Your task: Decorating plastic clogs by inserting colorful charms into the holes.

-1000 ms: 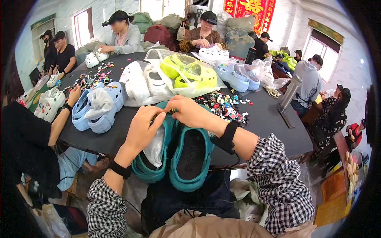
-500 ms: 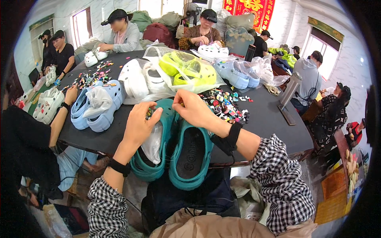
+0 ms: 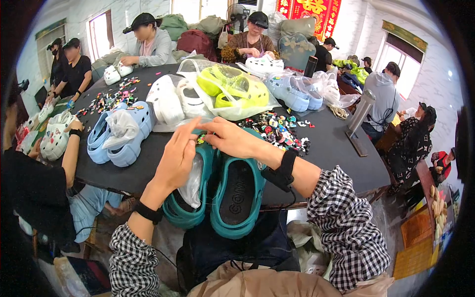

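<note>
A pair of teal clogs sits before me at the table's near edge, heels toward me. The left clog (image 3: 184,218) has clear plastic stuffed inside; the right clog (image 3: 237,225) shows its dark insole. Over the left clog's toe my left hand (image 3: 179,157) and my right hand (image 3: 230,140) meet, fingers bent and fingertips touching. A small colourful shoe charm (image 3: 201,138) shows between the fingertips, seemingly pinched by my right hand. What my left fingers hold, if anything, is hidden. Loose charms (image 3: 282,129) lie piled just beyond my right hand.
Bagged white clogs (image 3: 168,101) and lime clogs (image 3: 232,94) stand beyond my hands. Light blue clogs (image 3: 121,133) are at left, others (image 3: 294,91) at far right. A metal post tool (image 3: 361,119) stands on the right. Co-workers sit around the table, one close at left.
My left hand has moved up and right to meet my right hand, which shifted slightly left and down. The co-worker's hand at left has moved onto the white clogs there.
</note>
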A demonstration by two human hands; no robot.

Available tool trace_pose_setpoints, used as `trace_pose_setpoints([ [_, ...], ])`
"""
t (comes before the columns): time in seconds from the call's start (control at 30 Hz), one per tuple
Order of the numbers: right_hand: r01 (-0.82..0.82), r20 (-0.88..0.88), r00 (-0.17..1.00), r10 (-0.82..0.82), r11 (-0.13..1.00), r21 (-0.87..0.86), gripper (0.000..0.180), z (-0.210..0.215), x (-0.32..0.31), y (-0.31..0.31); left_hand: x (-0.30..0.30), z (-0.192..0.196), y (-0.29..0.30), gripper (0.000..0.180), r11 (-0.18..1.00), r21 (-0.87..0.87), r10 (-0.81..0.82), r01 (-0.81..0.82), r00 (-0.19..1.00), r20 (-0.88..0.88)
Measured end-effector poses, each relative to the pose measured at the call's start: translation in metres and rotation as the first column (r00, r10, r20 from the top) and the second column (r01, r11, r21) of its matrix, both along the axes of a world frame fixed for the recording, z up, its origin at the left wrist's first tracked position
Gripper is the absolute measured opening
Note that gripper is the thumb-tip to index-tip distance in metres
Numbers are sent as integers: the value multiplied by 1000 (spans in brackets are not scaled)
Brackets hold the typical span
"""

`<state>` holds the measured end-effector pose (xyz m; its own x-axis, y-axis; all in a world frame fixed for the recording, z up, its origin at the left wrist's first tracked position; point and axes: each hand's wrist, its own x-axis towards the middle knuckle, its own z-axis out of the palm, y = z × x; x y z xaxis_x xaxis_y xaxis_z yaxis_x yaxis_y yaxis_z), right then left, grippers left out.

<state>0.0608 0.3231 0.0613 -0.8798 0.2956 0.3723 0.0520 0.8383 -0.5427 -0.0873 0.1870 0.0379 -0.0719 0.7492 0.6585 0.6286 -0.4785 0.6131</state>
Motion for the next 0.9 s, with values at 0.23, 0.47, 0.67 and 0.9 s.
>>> trace_pose_setpoints([
  [0.23, -165, -10, 986, 165, 986, 4, 26, 6, 0, 3, -9, -13, 3, 28, 994, 61, 85, -87, 996, 41],
  [0.47, 188, 4, 982, -188, 982, -18, 28, -4, 8, 14, -5, 2, -9, 24, 952, 212, 183, -221, 966, 183],
  [0.67, 86, 28, 996, -87, 995, 41, 52, -12, 1, 18, 14, 28, -51, 15, 944, 107, 314, -313, 949, 6],
  [0.9, 22, 82, 996, -29, 995, 95, 31, -8, -2, 15, 75, 5, -88, 44, 939, -56, 297, -340, 882, -365],
])
